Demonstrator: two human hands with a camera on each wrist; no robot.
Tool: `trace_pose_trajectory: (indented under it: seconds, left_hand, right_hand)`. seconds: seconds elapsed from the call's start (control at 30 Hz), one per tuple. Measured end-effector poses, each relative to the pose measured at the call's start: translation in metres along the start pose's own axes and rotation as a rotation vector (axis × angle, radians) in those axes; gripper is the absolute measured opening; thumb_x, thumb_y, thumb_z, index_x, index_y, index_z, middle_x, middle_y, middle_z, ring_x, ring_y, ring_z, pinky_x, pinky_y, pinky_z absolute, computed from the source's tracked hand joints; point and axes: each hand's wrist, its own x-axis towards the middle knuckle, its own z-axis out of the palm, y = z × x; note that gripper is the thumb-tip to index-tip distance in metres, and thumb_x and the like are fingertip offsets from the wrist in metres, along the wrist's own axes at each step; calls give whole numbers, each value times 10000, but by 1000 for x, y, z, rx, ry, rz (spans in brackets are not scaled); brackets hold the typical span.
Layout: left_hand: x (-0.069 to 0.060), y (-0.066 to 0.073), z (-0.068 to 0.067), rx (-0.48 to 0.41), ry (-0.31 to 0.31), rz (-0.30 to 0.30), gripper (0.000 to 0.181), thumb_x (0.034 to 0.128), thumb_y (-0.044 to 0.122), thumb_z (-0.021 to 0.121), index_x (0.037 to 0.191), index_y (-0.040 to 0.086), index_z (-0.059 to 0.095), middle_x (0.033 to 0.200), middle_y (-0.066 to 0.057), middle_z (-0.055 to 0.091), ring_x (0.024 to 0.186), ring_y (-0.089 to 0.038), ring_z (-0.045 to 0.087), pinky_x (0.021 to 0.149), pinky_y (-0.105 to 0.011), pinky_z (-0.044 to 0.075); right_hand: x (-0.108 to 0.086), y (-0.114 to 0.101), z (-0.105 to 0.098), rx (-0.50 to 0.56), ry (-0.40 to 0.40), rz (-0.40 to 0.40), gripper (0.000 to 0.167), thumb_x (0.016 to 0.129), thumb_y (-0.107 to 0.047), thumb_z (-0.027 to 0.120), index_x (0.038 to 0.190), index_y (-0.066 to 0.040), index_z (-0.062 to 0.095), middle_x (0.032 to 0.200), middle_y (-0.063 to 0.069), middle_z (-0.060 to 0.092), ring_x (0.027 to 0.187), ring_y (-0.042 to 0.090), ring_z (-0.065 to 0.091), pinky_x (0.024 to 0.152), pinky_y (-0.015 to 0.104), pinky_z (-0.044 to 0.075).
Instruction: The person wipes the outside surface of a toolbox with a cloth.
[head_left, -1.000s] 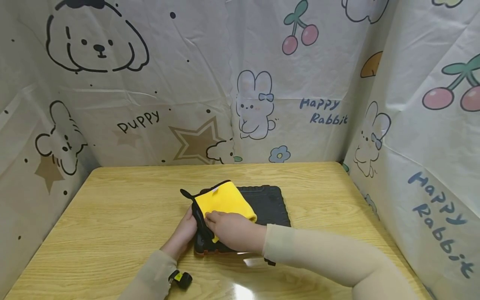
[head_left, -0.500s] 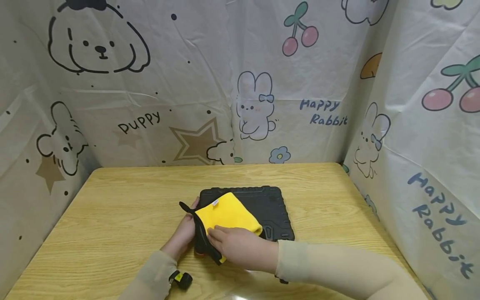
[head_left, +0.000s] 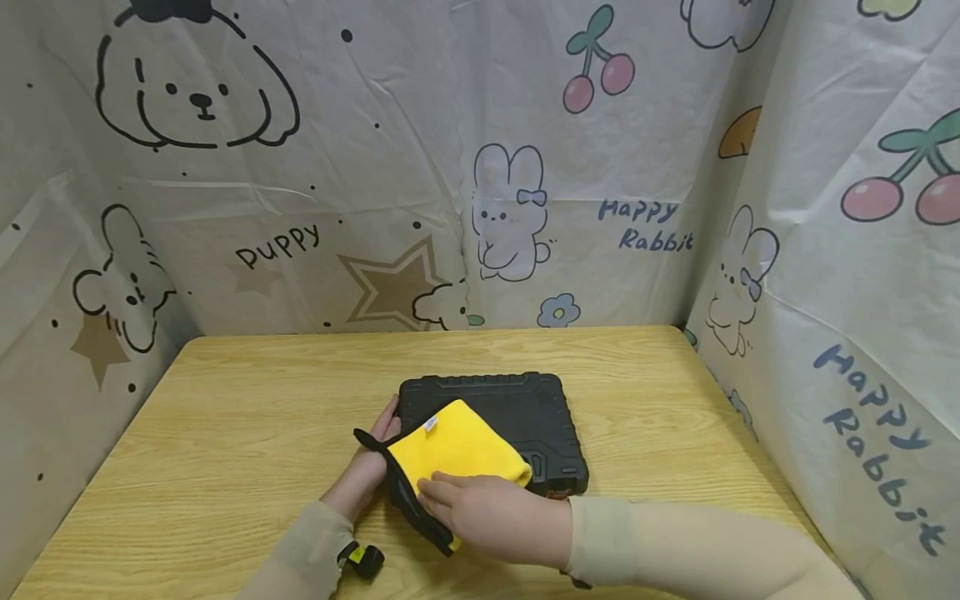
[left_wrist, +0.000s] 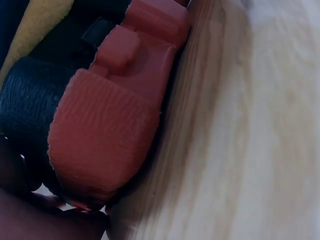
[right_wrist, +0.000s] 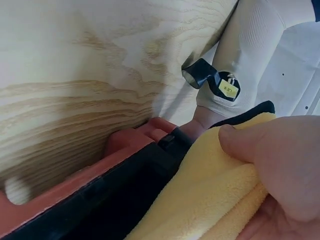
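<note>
A black hard plastic case (head_left: 517, 417) with a red lower half lies flat on the table, its latch side towards me. My left hand (head_left: 365, 468) holds its left end; in the left wrist view, fingers (left_wrist: 45, 220) lie against the case's rounded corner (left_wrist: 102, 135), partly in shadow. My right hand (head_left: 491, 517) grips a folded yellow cloth (head_left: 453, 446) with black edging and presses it over the case's front left part. In the right wrist view the thumb lies on top of the cloth (right_wrist: 210, 185), with fingers beneath. The cloth hides the case's front left corner.
The wooden table (head_left: 255, 433) reaches back to a patterned curtain (head_left: 405, 167). More curtain (head_left: 840, 275) hangs at the right side. A black camera strap (head_left: 363, 558) sits on my left wrist.
My right hand has drawn the yellow cloth towards me and slightly right across the case, uncovering its back left part. The left hand has stayed at the case's left end.
</note>
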Motion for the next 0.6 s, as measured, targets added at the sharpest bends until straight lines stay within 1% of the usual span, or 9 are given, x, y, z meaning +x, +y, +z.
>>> trace_pose_trajectory:
  seconds: [0.07, 0.1, 0.13, 0.23, 0.27, 0.37, 0.4, 0.47, 0.6]
  left_hand:
    - [4, -22, -4, 9, 0, 64, 616, 1109, 411, 408, 1665, 244, 201, 1719, -15, 231, 1583, -146, 217, 1282, -306, 222]
    - [4, -23, -4, -1, -2, 71, 626, 1105, 420, 418, 1665, 237, 203, 1717, -27, 235, 1584, -154, 216, 1282, -308, 222]
    - [6, -26, -4, -5, 3, 38, 643, 1102, 434, 418, 1667, 228, 192, 1720, -46, 222, 1590, -179, 201, 1290, -341, 213]
    - [-19, 62, 6, 53, -17, -279, 694, 1114, 427, 370, 1669, 115, 92, 1710, -233, 117, 1577, -453, 102, 1267, -631, 114]
    - [-24, 82, 9, 54, -30, -337, 682, 1124, 393, 352, 1667, 102, 60, 1709, -251, 87, 1572, -475, 79, 1260, -650, 99]
    - [-32, 125, 15, 64, -40, -398, 628, 1140, 264, 322, 1650, 22, 48, 1694, -298, 60, 1565, -495, 70, 1262, -646, 101]
    - [-32, 130, 16, 66, -34, -417, 618, 1138, 237, 324, 1650, 16, 56, 1696, -296, 66, 1566, -492, 70, 1263, -646, 96]
    - [-33, 131, 16, 74, -31, -395, 632, 1137, 269, 338, 1656, 39, 60, 1704, -276, 67, 1572, -478, 67, 1270, -632, 94]
    - [-31, 121, 15, 72, -11, -367, 661, 1127, 354, 362, 1666, 89, 86, 1705, -254, 122, 1575, -461, 96, 1274, -617, 104]
  right_hand:
    - [-1, 0, -1, 1, 5, -5, 471, 1042, -177, 627, 1505, -153, 544, 1539, -16, 541, 1404, 109, 528, 1144, 193, 420]
    - [-2, 0, -1, -1, 7, -9, 470, 1042, -178, 626, 1504, -152, 544, 1539, -15, 541, 1404, 111, 529, 1145, 194, 419]
    - [-2, 0, -1, 0, 6, -12, 472, 1041, -181, 628, 1504, -150, 544, 1540, -14, 541, 1404, 111, 529, 1148, 196, 417]
    - [-2, 2, -2, 12, 11, -10, 487, 1028, -196, 649, 1502, -158, 548, 1536, -27, 544, 1388, 91, 537, 1132, 175, 425]
    - [-2, 3, -1, 17, 15, -8, 495, 1019, -205, 662, 1500, -164, 551, 1531, -36, 548, 1379, 79, 540, 1122, 162, 428]
    - [-1, 6, 0, 24, 41, 1, 504, 995, -205, 686, 1484, -175, 570, 1509, -55, 568, 1349, 54, 544, 1096, 128, 431]
    - [0, 8, 1, 8, 51, -2, 500, 991, -199, 685, 1479, -178, 577, 1502, -60, 574, 1347, 50, 539, 1094, 120, 427]
    - [1, 10, 2, -30, 59, -9, 493, 990, -183, 675, 1474, -178, 581, 1501, -64, 575, 1363, 51, 524, 1099, 116, 418]
    - [4, 16, 5, -118, 36, -29, 497, 1002, -176, 654, 1490, -171, 561, 1531, -69, 548, 1426, 64, 471, 1120, 124, 401]
